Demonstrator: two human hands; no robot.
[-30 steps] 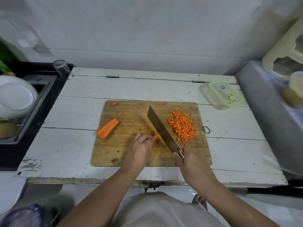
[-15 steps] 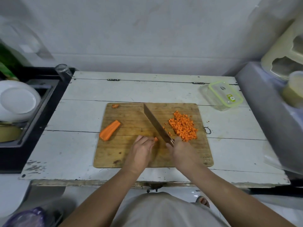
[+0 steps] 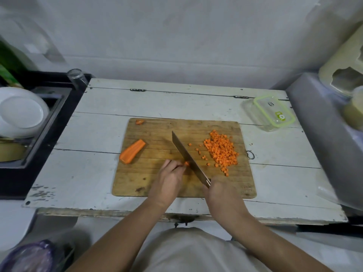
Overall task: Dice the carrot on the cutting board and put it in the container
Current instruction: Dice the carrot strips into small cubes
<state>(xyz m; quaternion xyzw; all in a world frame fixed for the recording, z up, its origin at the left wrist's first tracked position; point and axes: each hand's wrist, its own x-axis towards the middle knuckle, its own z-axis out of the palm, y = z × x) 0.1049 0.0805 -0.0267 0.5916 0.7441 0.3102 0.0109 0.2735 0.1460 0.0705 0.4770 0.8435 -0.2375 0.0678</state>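
White planks carry the board (image 3: pixel 157 183), where dicing is underway. Left hand (image 3: pixel 169 178) pinches a carrot stub (image 3: pixel 186 163) against the knife (image 3: pixel 189 159) gripped by the right hand (image 3: pixel 221 190). Dice (image 3: pixel 222 151) lie beyond the blade. Next, probably, another thin cut, fingertips clear.

pretty dim flat indoor light, soft faint shadows, wide-angle bend at the edges, grey metal appliance (image 3: pixel 322 138) on the right smeared with blur, whole picture a bit soft
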